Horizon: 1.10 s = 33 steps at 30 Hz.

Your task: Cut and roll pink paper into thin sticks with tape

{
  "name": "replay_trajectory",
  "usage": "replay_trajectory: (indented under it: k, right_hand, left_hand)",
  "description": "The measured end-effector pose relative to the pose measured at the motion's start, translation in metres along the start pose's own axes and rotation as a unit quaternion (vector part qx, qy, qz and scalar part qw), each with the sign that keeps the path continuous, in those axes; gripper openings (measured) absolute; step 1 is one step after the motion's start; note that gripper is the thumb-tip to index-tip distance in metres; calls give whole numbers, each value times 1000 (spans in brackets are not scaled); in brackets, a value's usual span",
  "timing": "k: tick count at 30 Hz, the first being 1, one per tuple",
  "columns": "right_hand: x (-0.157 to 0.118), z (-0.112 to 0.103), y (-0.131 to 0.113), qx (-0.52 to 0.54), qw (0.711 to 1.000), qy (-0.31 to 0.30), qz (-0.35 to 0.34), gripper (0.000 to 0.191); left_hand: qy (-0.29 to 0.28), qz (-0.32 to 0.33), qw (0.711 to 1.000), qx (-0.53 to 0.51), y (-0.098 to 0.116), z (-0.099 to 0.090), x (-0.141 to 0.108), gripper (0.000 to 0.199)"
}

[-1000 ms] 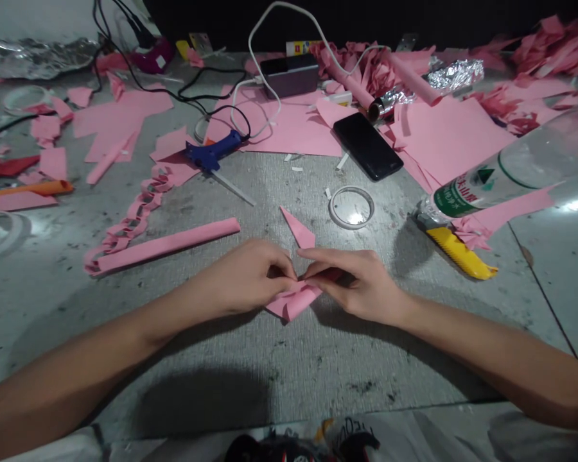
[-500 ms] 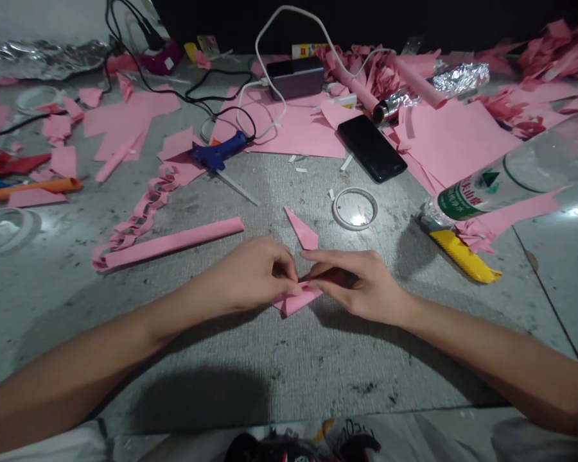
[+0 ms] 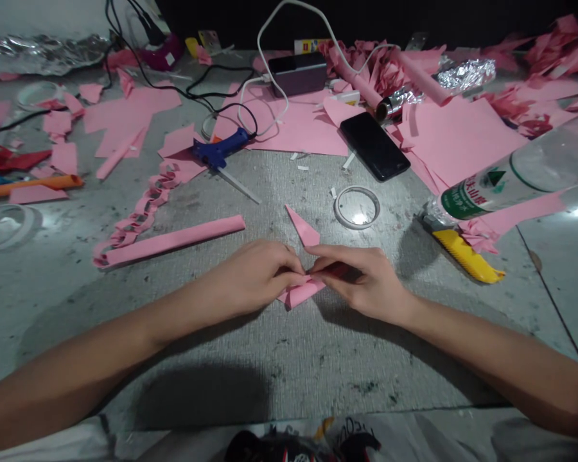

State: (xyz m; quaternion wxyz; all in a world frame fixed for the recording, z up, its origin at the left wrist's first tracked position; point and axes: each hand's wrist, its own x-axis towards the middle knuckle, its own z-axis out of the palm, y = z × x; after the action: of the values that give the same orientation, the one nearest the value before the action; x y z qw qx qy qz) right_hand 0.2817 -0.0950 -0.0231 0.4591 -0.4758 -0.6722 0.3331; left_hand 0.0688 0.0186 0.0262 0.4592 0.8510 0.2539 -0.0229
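A small folded piece of pink paper lies low over the table between my hands. My left hand pinches its upper left edge between thumb and fingers. From the other side, my right hand grips the same paper with thumb and fingertips, close to the left fingertips. The fingers hide part of the paper's top edge. Just beyond my hands, a narrow pointed pink paper piece rests flat, its near end by my right index finger.
Left of centre lie a pink paper strip, a paper chain and a blue glue gun. Beyond my right hand are a tape roll, a black phone, a yellow cutter and a plastic bottle.
Both hands keep their hold on the folded paper, which has shifted slightly right and away from me. The left fingertips now sit nearer the right ones.
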Motion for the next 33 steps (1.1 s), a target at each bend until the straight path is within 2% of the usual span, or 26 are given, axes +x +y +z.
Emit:
replay_trajectory:
  k: [7,19,29,33]
  right_hand:
    - [0,0,0,9,1000,-15,1,42]
    - [3,-3,-2,19,999,-40,13,40]
    - [1,-1,-3,13,1000,-2,-14,44]
    - [1,-2,-2,3,1000,7,16,45]
  left_hand:
    - [6,-74,995,-65,-4,0,3,17]
    - [-8,-134,987,-82,0,-1,5,9]
    - [-21,-150,983,-102,-1,0,6,12]
    - [-31,-106,989,-96,0,-1,3,19]
